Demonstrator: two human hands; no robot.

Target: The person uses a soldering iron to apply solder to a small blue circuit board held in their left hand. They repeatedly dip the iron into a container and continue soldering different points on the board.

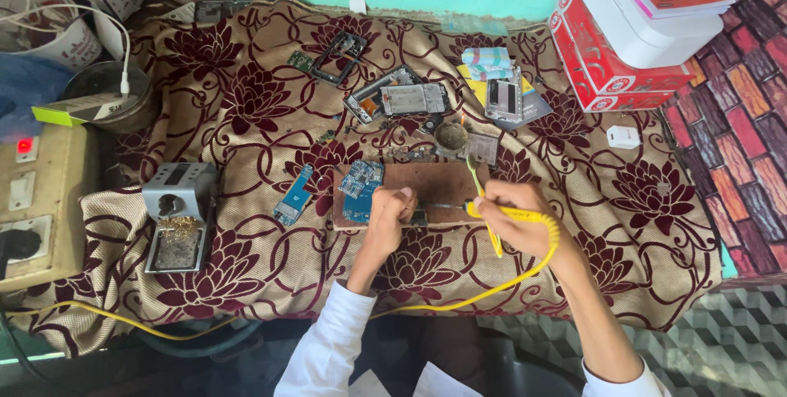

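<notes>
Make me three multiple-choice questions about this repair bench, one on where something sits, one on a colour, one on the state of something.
1. Where does the metal soldering-iron stand sit relative to the wooden board?
A. To the board's left
B. On top of the board
C. To the board's right

2. What colour is the cable of the soldering iron in the right hand?
A. Black
B. Yellow
C. Blue

3. What is the left hand doing?
A. Hanging off the table edge
B. Lifting the red box
C. Resting on the wooden board by the blue circuit board

Answers: 1 A, the stand is on the cloth toward the left side of the picture. 2 B, a yellow cable loops back from the handle. 3 C, the fingers press down on the board beside the blue circuit board.
</notes>
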